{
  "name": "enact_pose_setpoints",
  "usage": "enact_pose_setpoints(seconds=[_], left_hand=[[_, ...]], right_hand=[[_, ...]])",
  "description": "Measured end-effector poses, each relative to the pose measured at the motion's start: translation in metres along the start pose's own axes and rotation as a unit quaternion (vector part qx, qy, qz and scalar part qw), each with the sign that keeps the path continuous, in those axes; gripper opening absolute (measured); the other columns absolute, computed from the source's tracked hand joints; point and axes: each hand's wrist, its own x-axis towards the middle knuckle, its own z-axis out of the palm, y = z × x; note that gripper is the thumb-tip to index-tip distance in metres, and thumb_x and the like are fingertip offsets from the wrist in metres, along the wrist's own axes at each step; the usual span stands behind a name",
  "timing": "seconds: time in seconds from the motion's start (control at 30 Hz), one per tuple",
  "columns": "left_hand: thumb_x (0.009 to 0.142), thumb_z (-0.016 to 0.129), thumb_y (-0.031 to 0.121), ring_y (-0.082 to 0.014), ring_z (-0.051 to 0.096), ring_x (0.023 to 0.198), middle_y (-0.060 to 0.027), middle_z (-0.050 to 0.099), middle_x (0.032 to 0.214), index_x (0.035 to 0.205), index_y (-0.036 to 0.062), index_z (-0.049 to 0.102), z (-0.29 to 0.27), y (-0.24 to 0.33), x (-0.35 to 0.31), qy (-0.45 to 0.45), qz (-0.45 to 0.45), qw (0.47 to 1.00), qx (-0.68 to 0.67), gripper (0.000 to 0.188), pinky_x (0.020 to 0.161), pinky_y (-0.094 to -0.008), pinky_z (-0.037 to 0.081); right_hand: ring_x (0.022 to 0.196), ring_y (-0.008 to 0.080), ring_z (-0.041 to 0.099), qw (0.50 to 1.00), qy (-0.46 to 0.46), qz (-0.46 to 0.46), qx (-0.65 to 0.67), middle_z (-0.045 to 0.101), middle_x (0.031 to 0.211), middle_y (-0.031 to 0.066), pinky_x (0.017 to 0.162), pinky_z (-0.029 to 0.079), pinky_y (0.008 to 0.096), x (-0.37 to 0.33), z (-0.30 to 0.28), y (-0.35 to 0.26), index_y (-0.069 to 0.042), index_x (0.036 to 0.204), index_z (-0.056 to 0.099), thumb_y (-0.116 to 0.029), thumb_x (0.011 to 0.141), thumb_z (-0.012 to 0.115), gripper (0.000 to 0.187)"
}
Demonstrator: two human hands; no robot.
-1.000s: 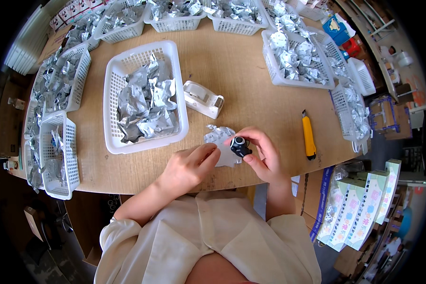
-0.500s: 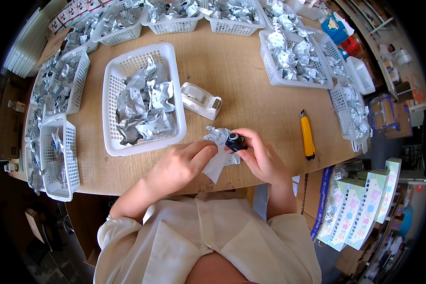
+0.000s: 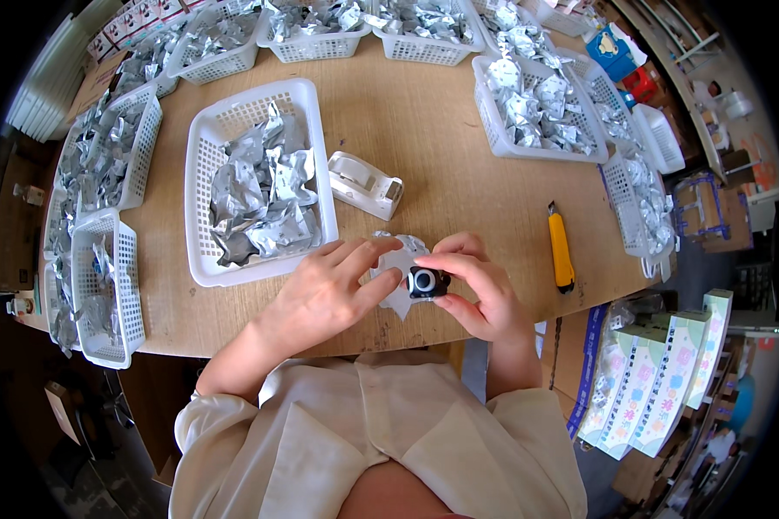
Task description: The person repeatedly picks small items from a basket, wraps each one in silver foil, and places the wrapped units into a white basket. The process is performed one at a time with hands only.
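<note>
My right hand (image 3: 483, 290) pinches a small black-and-white piece (image 3: 423, 281) with a round white front, between thumb and fingers. Its exact kind is too small to make out. Just left of it, my left hand (image 3: 333, 284) is open, thumb and forefinger spread apart over a crumpled silver foil pouch (image 3: 395, 303). The pouch lies beneath and behind the black-and-white piece, partly hidden by both hands. Beyond my left hand stands a white slotted basket (image 3: 201, 164) holding several silver foil pouches (image 3: 268, 190).
A white tape dispenser (image 3: 365, 184) sits right of the basket. On the right lies a yellow utility knife (image 3: 561, 249). More white baskets (image 3: 541, 151) of foil pouches ring the table edge. Patterned boxes (image 3: 658, 381) stand at the lower right, beside the table.
My left fingers have gone from a closed pinch at the pouch to spread apart. The black-and-white piece has turned its round white front more upward, still in my right hand.
</note>
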Motion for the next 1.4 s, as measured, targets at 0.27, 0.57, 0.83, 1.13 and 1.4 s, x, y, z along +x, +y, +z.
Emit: enact_pose_setpoints(seconds=[0.27,0.57,0.83,1.13,1.4], left_hand=[[0.070,0.064,0.004,-0.0232,0.064,0.081,-0.0116,0.061,0.104,0.091,-0.0003,0.058,0.004,-0.007,-0.003,0.003,0.041,0.999,-0.036,0.022,0.065,-0.0338,0.054],[0.074,0.071,-0.003,-0.0272,0.064,0.081,-0.0121,0.061,0.099,0.091,-0.0010,0.061,0.000,-0.007,-0.003,-0.005,-0.007,0.994,-0.109,0.020,0.065,-0.0346,0.054],[0.070,0.072,0.000,-0.0263,0.064,0.077,-0.0123,0.062,0.097,0.090,-0.0027,0.062,-0.006,-0.013,0.006,0.018,0.073,0.992,-0.102,0.021,0.060,-0.0350,0.053],[0.066,0.075,0.002,-0.0250,0.062,0.078,-0.0113,0.062,0.096,0.084,-0.0017,0.064,-0.019,-0.010,0.023,0.142,0.151,0.978,-0.015,0.021,0.062,-0.0350,0.052],[0.070,0.078,0.003,-0.0321,0.059,0.101,-0.0115,0.059,0.114,0.116,0.0005,0.056,-0.020,-0.001,0.033,0.318,0.008,0.920,-0.230,0.051,0.092,-0.0398,0.049]], right_hand=[[0.089,0.0266,0.064,0.993,-0.022,0.064,-0.102,0.065,0.107,0.0133,0.082,0.049,0.0357,0.001,0.001,-0.003,-0.001,0.124,0.054,0.002,0.083,0.066,0.042],[0.085,0.0272,0.066,0.993,-0.070,0.055,-0.083,0.063,0.102,0.0134,0.073,0.054,0.0335,0.010,-0.007,-0.008,0.000,0.120,0.058,0.002,0.082,0.068,0.039],[0.083,0.0285,0.063,0.988,-0.113,0.030,-0.100,0.061,0.099,0.0108,0.071,0.052,0.0367,0.019,-0.015,-0.013,-0.003,0.119,0.057,-0.008,0.082,0.070,0.040],[0.083,0.0235,0.064,0.976,-0.055,-0.073,-0.197,0.062,0.099,0.0092,0.070,0.053,0.0333,0.039,-0.033,-0.037,-0.003,0.096,0.062,-0.003,0.069,0.080,0.032],[0.090,0.0214,0.068,0.967,0.084,-0.147,-0.189,0.062,0.108,0.0126,0.072,0.056,0.0317,0.052,-0.027,-0.048,0.000,0.080,0.061,0.007,0.074,0.071,0.014]])
